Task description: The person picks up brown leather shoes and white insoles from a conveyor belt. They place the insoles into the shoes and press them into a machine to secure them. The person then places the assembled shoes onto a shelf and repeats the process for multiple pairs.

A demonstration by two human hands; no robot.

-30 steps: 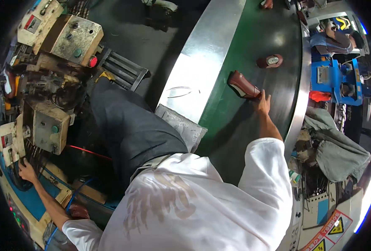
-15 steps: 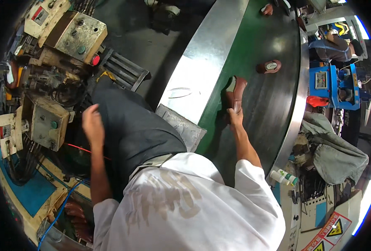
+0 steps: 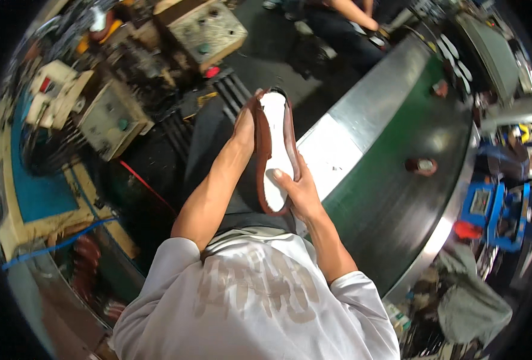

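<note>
Reddish-brown shoe (image 3: pixel 276 144), white underside showing, held beyond the white shirt (image 3: pixel 254 324); left hand (image 3: pixel 247 125) gripping its far end, right hand (image 3: pixel 302 191) clasping near part, thumb on white; second shoe (image 3: pixel 421 167) on green conveyor belt (image 3: pixel 365 183), rightward

White shirt (image 3: pixel 218 337) with short loose sleeves (image 3: pixel 169 264), broad grey-brown brushstroke print (image 3: pixel 241 288) across the front, soft creases in the cloth, dark grey trousers (image 3: pixel 205 141), bare left hand (image 3: pixel 247 123), bare right hand (image 3: pixel 302 191)
</note>
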